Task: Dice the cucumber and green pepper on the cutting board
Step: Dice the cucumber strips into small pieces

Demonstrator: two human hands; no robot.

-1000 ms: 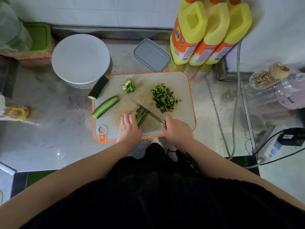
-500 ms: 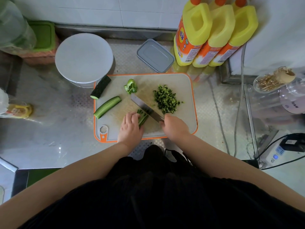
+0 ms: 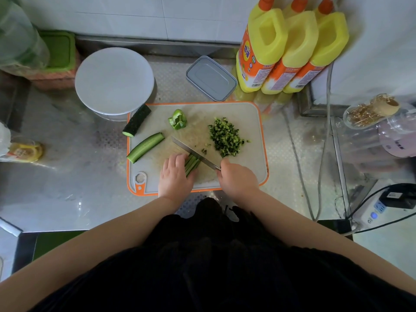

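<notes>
An orange-rimmed white cutting board (image 3: 252,113) lies on the steel counter. My left hand (image 3: 174,176) holds a bundle of cucumber strips (image 3: 192,164) down on it with curled fingers. My right hand (image 3: 237,179) grips the handle of a knife (image 3: 193,152), whose blade lies across the far end of the strips. A pile of diced cucumber (image 3: 226,137) sits right of the blade. A halved cucumber length (image 3: 145,147) and a dark cucumber chunk (image 3: 136,120) lie at the board's left. A green pepper piece (image 3: 177,119) sits near the far edge.
A white round bowl (image 3: 114,81) stands behind the board's left corner. A grey lidded box (image 3: 211,78) and three yellow bottles (image 3: 290,48) stand at the back. A cable (image 3: 299,167), a power strip (image 3: 369,212) and a jar (image 3: 371,109) are on the right.
The knife blade has come down and lies flatter across the strips' far end, after being raised half a second ago. A few fresh bits lie by the blade. My left hand stays on the strips.
</notes>
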